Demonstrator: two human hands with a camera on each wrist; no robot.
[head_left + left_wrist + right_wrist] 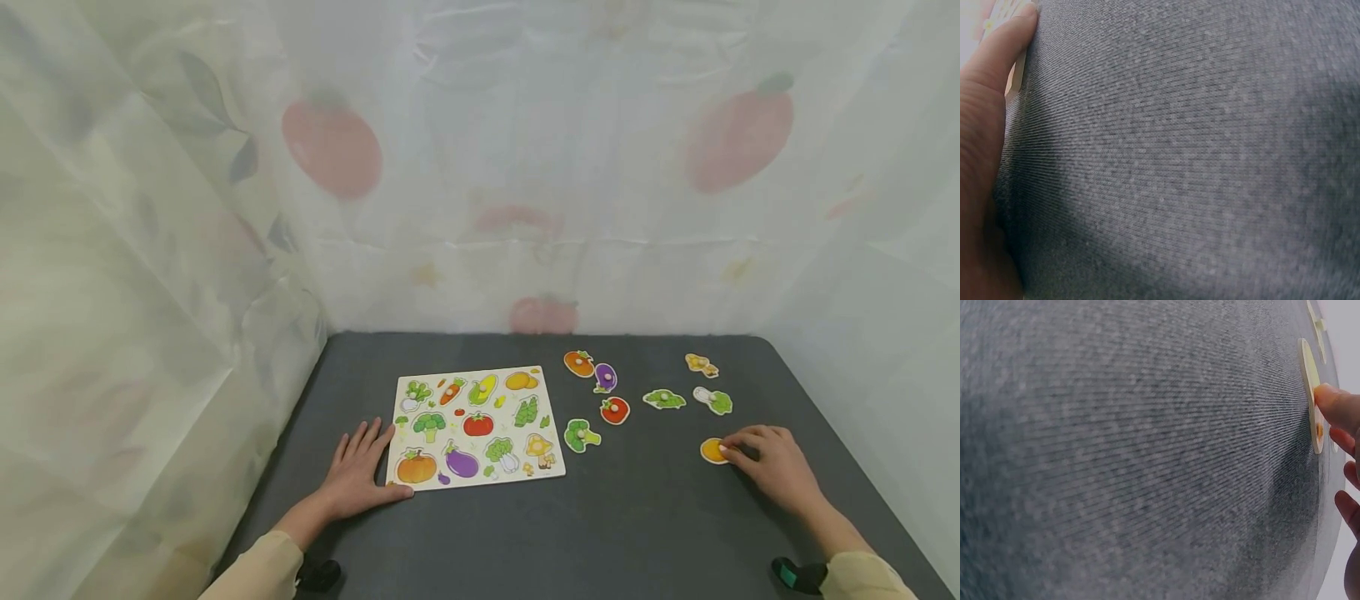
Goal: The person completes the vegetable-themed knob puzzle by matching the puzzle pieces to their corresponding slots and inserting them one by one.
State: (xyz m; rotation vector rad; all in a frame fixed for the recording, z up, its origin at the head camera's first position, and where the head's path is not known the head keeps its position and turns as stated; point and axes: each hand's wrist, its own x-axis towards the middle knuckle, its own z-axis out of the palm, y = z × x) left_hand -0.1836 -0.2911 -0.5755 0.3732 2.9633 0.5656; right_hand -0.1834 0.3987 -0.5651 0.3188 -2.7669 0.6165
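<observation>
My left hand (358,473) lies with fingers spread at the left edge of a white vegetable puzzle board (551,463). Its thumb rests along the board's lower left corner, which also shows in the left wrist view, where the thumb (1007,47) touches the board's edge. Off to the right, my right hand (776,468) pinches a yellow oval puzzle piece (711,451) between thumb and forefinger. That piece is seen nearly edge-on in the right wrist view, low over or on the dark cloth; I cannot tell which. Fingers cover its right end.
Between board and right hand lie a broccoli piece (577,436), a tomato piece (615,410), an eggplant piece (605,378) and a pumpkin piece (578,363). Farther right are a green leafy piece (664,399), a bok choy piece (720,402) and a mushroom piece (701,364).
</observation>
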